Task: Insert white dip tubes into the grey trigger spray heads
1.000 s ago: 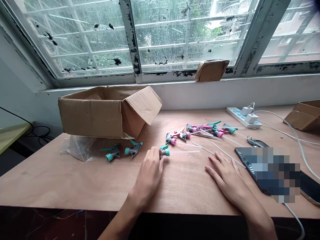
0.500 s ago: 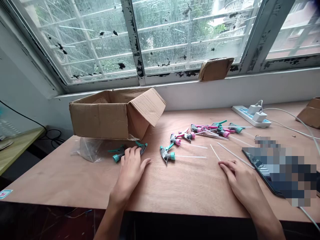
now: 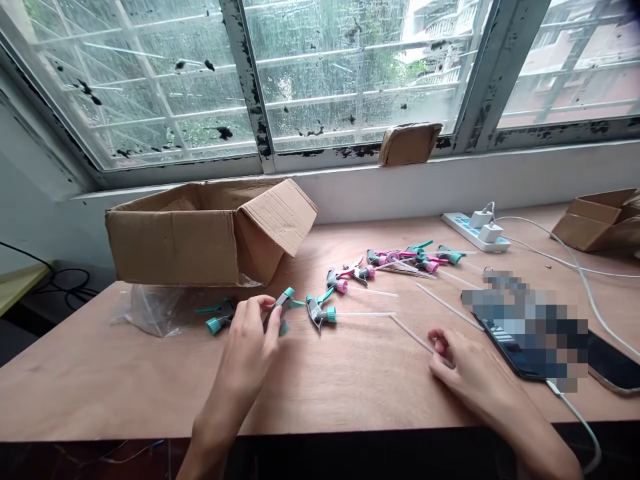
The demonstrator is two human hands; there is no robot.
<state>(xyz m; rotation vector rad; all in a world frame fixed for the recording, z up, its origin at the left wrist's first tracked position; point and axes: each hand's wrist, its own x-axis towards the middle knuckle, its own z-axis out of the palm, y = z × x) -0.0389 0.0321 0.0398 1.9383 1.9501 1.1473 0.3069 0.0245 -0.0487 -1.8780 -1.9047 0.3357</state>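
Observation:
My left hand [image 3: 253, 327] grips a grey and teal trigger spray head [image 3: 278, 308] between thumb and fingers, in front of the cardboard box. Just left of that hand lies a second grey and teal spray head [image 3: 220, 315]. A third spray head [image 3: 320, 311], fitted with a clear tube, rests to its right. My right hand [image 3: 455, 357] pinches a thin clear plastic tube [image 3: 413, 335] slanting up and left, its far end by the tip of the third head's tube. Another loose tube [image 3: 447, 305] lies behind my right hand.
An open cardboard box [image 3: 173, 247] stands by the window wall, a clear plastic bag [image 3: 153, 310] beneath its front. Several pink and teal spray heads [image 3: 400, 260] are heaped mid-table. Rightward are a power strip [image 3: 477, 233], partly blurred phones [image 3: 515, 343] and a smaller box [image 3: 593, 217].
My left hand has picked up the spray head it was touching and raised it slightly. My right hand has drawn its tube nearer to me. The view has shifted rightward.

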